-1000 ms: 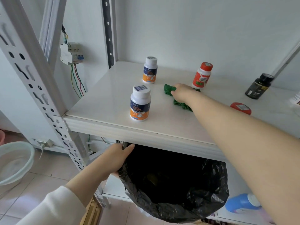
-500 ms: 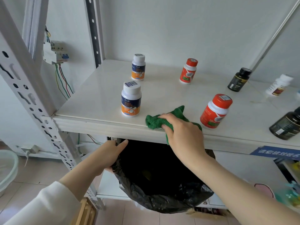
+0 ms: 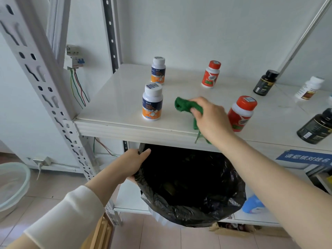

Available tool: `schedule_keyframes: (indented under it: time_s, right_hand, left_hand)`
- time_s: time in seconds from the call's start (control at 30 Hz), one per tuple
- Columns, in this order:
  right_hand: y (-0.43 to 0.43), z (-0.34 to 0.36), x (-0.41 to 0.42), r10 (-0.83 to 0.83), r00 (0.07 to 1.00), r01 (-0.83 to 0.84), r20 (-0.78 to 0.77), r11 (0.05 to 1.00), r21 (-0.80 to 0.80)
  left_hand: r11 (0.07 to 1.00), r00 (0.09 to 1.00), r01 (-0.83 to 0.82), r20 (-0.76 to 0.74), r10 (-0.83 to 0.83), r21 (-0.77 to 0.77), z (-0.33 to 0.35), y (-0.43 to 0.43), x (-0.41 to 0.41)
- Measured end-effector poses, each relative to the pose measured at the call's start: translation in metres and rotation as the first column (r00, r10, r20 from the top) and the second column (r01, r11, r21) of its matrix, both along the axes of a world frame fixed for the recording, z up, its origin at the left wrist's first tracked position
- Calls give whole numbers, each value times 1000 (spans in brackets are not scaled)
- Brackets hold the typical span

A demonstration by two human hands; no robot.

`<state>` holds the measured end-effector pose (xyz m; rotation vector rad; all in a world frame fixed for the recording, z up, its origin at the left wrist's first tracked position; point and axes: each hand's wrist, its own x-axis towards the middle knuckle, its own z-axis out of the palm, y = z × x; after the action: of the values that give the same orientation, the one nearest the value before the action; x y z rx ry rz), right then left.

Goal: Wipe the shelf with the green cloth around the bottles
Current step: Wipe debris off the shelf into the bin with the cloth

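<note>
My right hand point(image 3: 211, 118) presses the green cloth point(image 3: 183, 105) onto the white shelf point(image 3: 116, 97) near its front edge, between a white bottle with a blue and orange label point(image 3: 152, 102) and a red-capped bottle point(image 3: 241, 113). A corner of the cloth hangs over the shelf edge. Farther back stand a second white bottle point(image 3: 158, 70) and a second red-capped bottle point(image 3: 211, 74). My left hand point(image 3: 132, 163) grips the rim of a black rubbish bag point(image 3: 194, 186) held open just below the shelf's front edge.
Two dark bottles point(image 3: 265, 82) point(image 3: 316, 125) and a white bottle point(image 3: 309, 88) stand on the shelf's right part. A perforated metal upright point(image 3: 43, 83) rises at the left. A breaker box with loose wires point(image 3: 74, 57) hangs on the wall. A clear basin point(image 3: 12, 184) sits on the floor.
My right hand drew the cloth from the back of the shelf to the front edge, then pushed it slightly back between the two front bottles. My left hand kept hold of the bag.
</note>
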<state>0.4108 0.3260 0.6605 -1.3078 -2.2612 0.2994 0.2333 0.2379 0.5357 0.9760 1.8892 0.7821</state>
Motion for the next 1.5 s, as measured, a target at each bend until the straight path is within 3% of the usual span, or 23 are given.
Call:
schedule_keyframes:
  time_s: [0.1,0.3,0.43,0.53,0.67,0.77,0.9,1.1,1.23,1.4,1.5]
  right_hand:
    - [0,-23,-16,47,986,-36,158,997,-73]
    - [-53,-44,12,151,988,-144,-30,975,169]
    - [-74,-50,45,124,992,-127,-28,986,-111]
    - [-73,-45,76,-14,991,-12,-131,980,-198]
    - [-72,-32,111,-72,989,20,-132,933,-359]
    - [-72,-22,134,-67,986,4,-155,927,-376]
    - [-59,-13,167,-45,979,-45,-200,905,-423]
    - [-25,-4,234,64,954,-210,-294,842,-497]
    - [-1,22,291,1,870,-279,-493,825,-491]
    - [41,70,348,-86,777,-243,-624,873,-423]
    - [72,97,361,-119,770,-172,-627,908,-383]
  left_hand:
    - [1000,1000,-1,-22,1,-6,0,-1,4]
    - [999,999,35,-34,-35,4,2,-4,12]
    - [999,997,52,-52,-52,2,-3,-5,22]
    - [996,996,92,-15,-92,-19,-7,-4,36]
    - [985,984,172,-47,-173,-31,-2,-1,68]
    - [979,979,204,37,-203,-22,-2,4,93]
    - [967,969,248,12,-247,-52,-3,14,125]
    - [986,988,157,13,-156,-61,0,35,192]
    - [994,995,97,-24,-98,-41,1,54,235]
    - [997,999,38,-4,-38,-68,-1,74,264]
    - [996,999,44,-4,-44,-75,1,80,273]
